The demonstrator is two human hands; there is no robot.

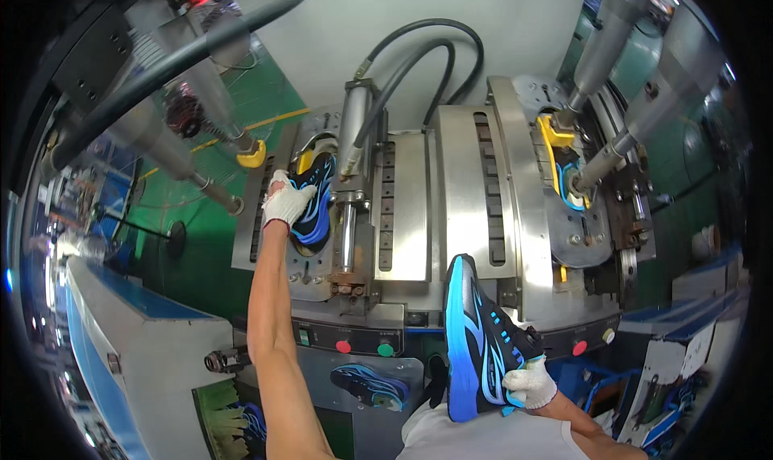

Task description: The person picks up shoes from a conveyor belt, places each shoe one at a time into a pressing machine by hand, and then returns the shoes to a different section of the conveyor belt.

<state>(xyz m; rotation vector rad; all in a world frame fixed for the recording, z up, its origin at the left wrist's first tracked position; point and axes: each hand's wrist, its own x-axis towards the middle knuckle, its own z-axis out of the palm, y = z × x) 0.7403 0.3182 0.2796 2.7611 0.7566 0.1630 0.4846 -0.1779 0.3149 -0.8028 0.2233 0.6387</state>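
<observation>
My left hand [287,202], in a white knit glove, reaches forward to the left bay of a metal press. Its fingers grip the side of a black and blue sports shoe [314,210] seated there, toe away from me; the glove covers part of it. Close to my body, my right hand [531,383], gloved too, is closed round the heel end of another black and blue sports shoe [475,339]. This one is held up on its side, toe pointing away, its blue sole edge facing left. Some of my right fingers are hidden behind the shoe.
A third shoe [555,178] sits under yellow pads in the right bay, beneath slanted cylinders [644,98]. More cylinders with a yellow pad [252,154] hang at left. A red button [344,346] and green button [385,350] line the front; another shoe [370,386] lies below.
</observation>
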